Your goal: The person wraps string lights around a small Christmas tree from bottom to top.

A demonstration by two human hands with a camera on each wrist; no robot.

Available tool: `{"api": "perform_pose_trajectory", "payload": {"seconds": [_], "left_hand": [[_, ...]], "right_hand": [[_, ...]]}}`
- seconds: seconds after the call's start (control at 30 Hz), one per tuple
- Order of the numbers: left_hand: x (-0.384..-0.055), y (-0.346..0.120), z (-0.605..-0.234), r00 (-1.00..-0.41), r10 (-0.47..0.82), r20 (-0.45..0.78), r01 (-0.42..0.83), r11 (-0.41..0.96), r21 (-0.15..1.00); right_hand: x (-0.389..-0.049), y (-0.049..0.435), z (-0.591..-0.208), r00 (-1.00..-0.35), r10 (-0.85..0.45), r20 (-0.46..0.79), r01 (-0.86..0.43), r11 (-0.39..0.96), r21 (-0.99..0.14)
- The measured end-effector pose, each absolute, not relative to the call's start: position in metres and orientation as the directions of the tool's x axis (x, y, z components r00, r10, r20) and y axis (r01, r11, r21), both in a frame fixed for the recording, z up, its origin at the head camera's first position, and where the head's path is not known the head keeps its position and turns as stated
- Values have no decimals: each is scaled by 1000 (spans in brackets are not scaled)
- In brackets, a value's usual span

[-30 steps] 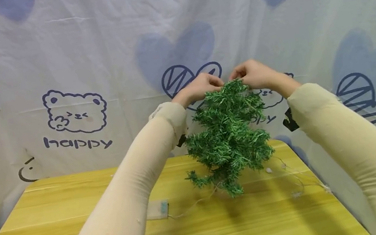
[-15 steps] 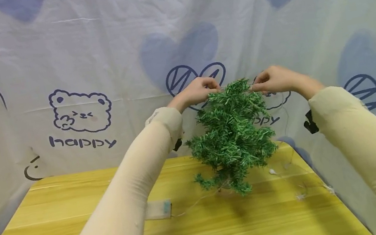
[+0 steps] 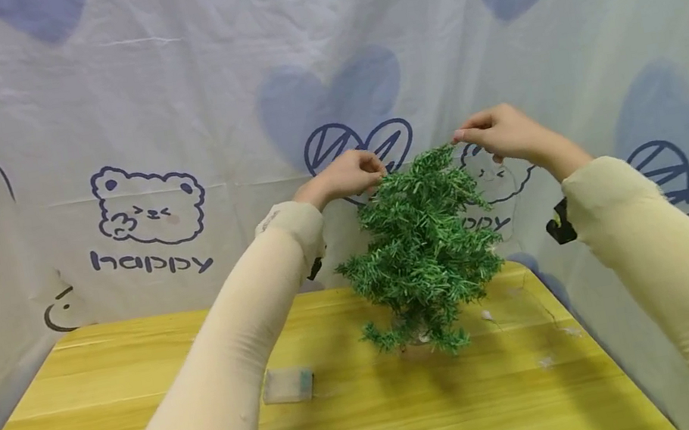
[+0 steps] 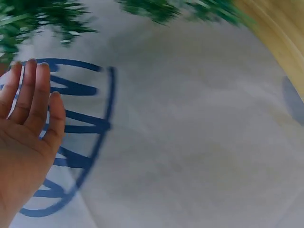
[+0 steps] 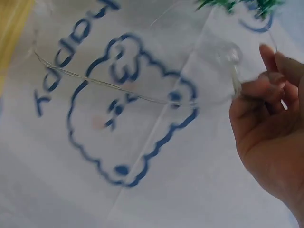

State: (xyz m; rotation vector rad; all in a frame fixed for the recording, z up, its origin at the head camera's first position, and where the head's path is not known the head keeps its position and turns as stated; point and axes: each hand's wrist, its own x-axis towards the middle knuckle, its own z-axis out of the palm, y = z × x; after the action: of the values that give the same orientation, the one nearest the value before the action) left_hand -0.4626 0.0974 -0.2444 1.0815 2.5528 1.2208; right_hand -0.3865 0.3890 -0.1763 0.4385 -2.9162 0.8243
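Observation:
A small green artificial Christmas tree [image 3: 426,247] stands upright on the table. At the upper left of the tree is my left hand [image 3: 347,172]. In the left wrist view its fingers [image 4: 35,92] are nearly straight beside the needles and hold nothing visible. To the right of the treetop, my right hand [image 3: 506,133] pinches the thin wire of a string of lights [image 5: 114,86]. A clear, bulb-like light [image 5: 230,53] hangs near those fingers in the right wrist view. Other lights [image 3: 546,362] on the string lie on the table at right.
A pale, flat battery box [image 3: 288,385] lies on the yellow wood-grain table [image 3: 157,371], left of the tree's base. Behind the table hangs a white curtain [image 3: 213,100] with blue hearts and bear drawings.
My right hand has moved right, away from the treetop, and then slightly up with the wire. My left hand has drawn a little to the left. The lights at the table's right have shifted.

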Motion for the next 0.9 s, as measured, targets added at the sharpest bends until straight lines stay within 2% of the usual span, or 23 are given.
{"api": "perform_pose_trajectory", "payload": {"seconds": [0.23,0.43,0.6,0.73,0.9], "left_hand": [[-446,112,-216,-707,611,355,638,336,693],[-438,117,-203,-703,599,384,632,279,723],[-433,112,-204,-723,560,405,633,300,714],[-428,108,-203,-738,514,436,646,352,678],[-422,106,-201,-735,499,459,656,352,667]], "right_hand": [[-386,350,-170,-935,-253,250,-343,824,-451],[-386,327,-169,-909,-276,313,-399,794,-458],[-382,324,-168,-888,-307,342,-421,843,-335],[-378,331,-170,-891,-310,332,-396,888,-232],[-371,344,-172,-915,-219,340,-318,909,-268]]}}
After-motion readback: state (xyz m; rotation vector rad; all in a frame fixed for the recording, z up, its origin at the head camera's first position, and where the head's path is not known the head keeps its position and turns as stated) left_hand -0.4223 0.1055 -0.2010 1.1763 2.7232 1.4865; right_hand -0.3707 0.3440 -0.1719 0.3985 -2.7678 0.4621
